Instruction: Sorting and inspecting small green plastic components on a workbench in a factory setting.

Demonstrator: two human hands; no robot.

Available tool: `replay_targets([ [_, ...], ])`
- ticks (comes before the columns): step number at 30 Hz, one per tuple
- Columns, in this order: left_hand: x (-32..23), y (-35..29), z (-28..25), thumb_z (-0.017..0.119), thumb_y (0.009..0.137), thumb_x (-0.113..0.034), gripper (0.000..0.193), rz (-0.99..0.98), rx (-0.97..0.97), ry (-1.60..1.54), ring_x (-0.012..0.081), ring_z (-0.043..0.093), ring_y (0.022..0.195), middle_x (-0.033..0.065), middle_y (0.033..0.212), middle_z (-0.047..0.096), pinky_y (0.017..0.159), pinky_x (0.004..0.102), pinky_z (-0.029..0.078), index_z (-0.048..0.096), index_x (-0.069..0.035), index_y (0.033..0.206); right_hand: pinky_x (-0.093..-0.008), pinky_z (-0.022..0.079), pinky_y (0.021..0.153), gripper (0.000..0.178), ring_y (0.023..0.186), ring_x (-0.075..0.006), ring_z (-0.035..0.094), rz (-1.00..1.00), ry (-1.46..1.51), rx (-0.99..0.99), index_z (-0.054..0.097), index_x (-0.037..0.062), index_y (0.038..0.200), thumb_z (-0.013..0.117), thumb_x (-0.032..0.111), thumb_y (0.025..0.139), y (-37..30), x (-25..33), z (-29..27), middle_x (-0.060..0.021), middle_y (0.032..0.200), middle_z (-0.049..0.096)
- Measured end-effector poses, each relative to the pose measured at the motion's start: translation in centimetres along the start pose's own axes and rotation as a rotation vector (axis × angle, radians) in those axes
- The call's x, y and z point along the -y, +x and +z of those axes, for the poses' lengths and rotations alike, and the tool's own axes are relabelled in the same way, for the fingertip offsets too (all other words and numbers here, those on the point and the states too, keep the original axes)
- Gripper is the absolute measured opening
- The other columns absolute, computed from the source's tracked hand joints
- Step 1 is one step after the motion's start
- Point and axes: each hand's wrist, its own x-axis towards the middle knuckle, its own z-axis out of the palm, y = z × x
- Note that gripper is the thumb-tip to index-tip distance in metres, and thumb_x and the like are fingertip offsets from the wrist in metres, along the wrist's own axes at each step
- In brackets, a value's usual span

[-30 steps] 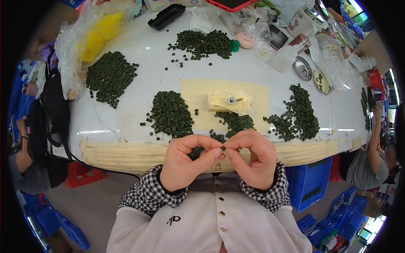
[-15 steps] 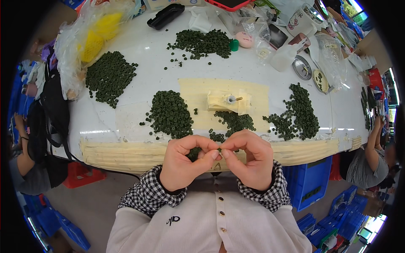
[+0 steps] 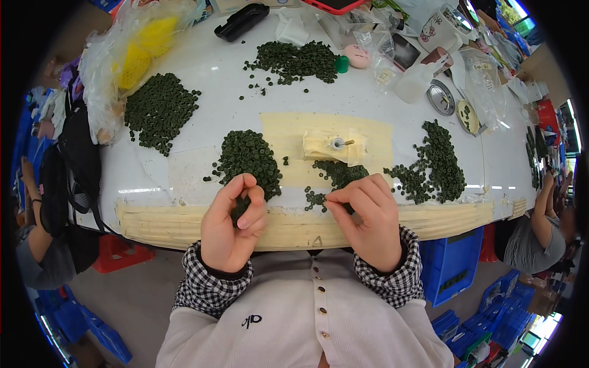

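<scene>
My left hand [image 3: 233, 227] is half curled at the table's front edge, just below a heap of small dark green rubber-like pieces [image 3: 248, 162]. Several dark green pieces [image 3: 240, 208] show inside its curled fingers; thumb and index finger stand apart. To its right, my right hand [image 3: 369, 218] pinches thumb and fingertips together beside a few loose ring-shaped green pieces [image 3: 315, 198]. Whatever lies between those fingertips is too small to make out. Behind the right hand lies another small green heap [image 3: 340, 173]. A tape-wrapped block with a metal pin [image 3: 334, 145] stands beyond it on yellow tape.
More green heaps lie at far left [image 3: 161, 113], back centre [image 3: 294, 61] and right [image 3: 438, 162]. Plastic bags [image 3: 110, 73], a black tray [image 3: 241, 23], a white bottle [image 3: 414, 83] and a round metal lid [image 3: 440, 98] surround them. Other people work at both sides.
My hands have parted from their fingertip-to-fingertip hold. The left moved left with green pieces in its fingers; the right fingertips moved slightly forward to the loose ring-shaped pieces.
</scene>
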Motion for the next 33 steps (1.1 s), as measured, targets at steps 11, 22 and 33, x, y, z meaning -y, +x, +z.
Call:
replay_targets([
  [11,0.8,-0.1,1.2,0.038,0.096,-0.012,0.021,-0.009,-0.024,0.071,0.0040,0.035,0.052,0.0054,0.088,0.058,0.044,0.0168,0.030,0.052,-0.004,0.110,-0.0318,0.038,0.069,0.014,0.078,-0.0201,0.046,-0.177,-0.176,0.130,0.056,0.0081,0.078,0.067,0.014,0.070,0.1,0.8,1.9,-0.0026,0.077,0.047],
  [22,0.7,-0.3,0.1,0.038,0.099,-0.022,0.025,0.032,0.088,0.109,0.0029,0.034,0.050,0.0010,0.075,0.057,0.045,0.0172,0.027,0.056,-0.005,0.102,-0.0328,0.037,0.073,0.016,0.079,-0.0223,0.043,-0.147,-0.320,0.236,0.053,0.0051,0.081,0.061,0.017,0.075,0.1,1.3,2.1,-0.0064,0.078,0.044],
  [33,0.7,-0.4,0.2,0.042,0.098,-0.021,0.021,0.073,0.049,0.214,0.0026,0.032,0.052,-0.0009,0.078,0.049,0.045,0.0167,0.026,0.054,-0.005,0.102,-0.0331,0.038,0.071,0.017,0.077,-0.0217,0.045,-0.124,-0.304,0.087,0.055,0.0074,0.079,0.067,0.013,0.068,0.0,0.6,1.1,-0.0043,0.077,0.047],
])
